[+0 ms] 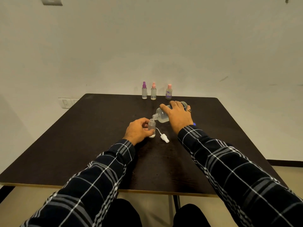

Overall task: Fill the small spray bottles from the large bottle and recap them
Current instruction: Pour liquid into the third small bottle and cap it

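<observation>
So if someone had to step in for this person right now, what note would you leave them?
Left hand holds the small clear plastic bottle upright on the dark table. Right hand grips the large clear bottle, tilted, mouth at the small one's open neck.
White spray cap with tube lies just right of it. Three capped small bottles stand at the far edge.
Done: cap off, bottles lined up to pour.
Left: finish filling, screw the spray cap on; the far three's fill is unclear.
</observation>
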A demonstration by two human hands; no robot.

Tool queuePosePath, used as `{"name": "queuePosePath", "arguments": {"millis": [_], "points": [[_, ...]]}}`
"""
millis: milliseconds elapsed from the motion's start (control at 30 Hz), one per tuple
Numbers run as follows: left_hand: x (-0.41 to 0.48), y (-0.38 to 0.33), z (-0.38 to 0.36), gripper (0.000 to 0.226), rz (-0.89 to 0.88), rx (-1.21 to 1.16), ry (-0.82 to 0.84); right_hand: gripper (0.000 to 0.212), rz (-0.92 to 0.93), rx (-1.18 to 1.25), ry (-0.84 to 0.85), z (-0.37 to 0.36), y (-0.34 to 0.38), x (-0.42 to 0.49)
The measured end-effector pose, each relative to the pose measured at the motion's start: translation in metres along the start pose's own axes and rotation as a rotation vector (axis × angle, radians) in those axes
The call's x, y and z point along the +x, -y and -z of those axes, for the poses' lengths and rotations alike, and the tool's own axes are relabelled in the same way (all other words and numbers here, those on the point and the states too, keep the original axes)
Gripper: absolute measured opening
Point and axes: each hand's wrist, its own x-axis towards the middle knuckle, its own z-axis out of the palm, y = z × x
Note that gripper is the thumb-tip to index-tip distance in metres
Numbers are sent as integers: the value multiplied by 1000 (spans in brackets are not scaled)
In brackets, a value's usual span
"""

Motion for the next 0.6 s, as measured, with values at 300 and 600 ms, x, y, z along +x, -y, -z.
{"name": "queuePosePath", "arguments": {"millis": [300,600], "points": [[3,1,-1,34,12,1,7,81,-8,0,5,0,0,0],[3,3,0,33,-2,21,0,74,-100,241,-16,-15,0,-1]]}}
